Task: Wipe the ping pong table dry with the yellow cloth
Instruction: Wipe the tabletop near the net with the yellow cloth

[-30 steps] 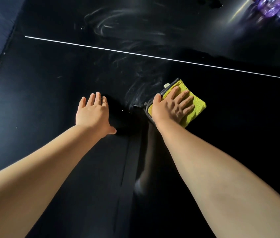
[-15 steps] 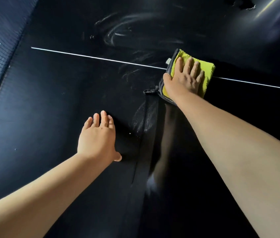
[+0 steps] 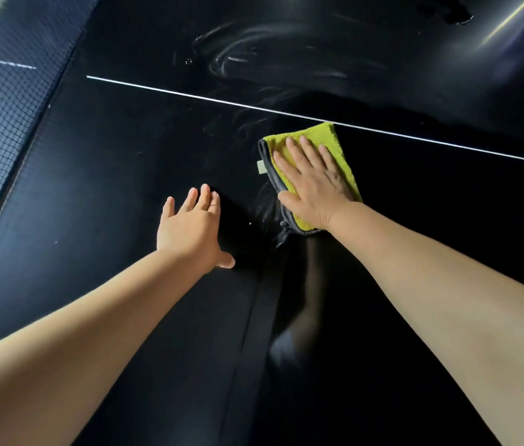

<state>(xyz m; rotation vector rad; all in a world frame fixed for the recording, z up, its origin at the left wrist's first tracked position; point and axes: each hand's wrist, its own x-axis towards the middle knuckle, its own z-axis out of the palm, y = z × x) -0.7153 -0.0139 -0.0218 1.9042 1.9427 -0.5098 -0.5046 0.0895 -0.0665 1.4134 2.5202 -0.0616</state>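
Pressing flat on the folded yellow microfibre cloth (image 3: 334,146) with grey edging, the right hand (image 3: 313,191) lies palm down with its fingers spread, not curled around the fabric. The cloth rests on the glossy black ping pong table (image 3: 109,194), just on the near side of the thin white line (image 3: 190,95) that crosses the surface; its far corner almost meets that line. A small white tag (image 3: 261,166) sticks out from the cloth's left edge. Pale wet smears (image 3: 238,57) swirl on the tabletop beyond the line, and fainter streaks show just left of the cloth. The left hand (image 3: 191,228) rests open and flat on the table, near the cloth but apart from it, holding nothing. A black mesh net (image 3: 3,130) stands along the left side.
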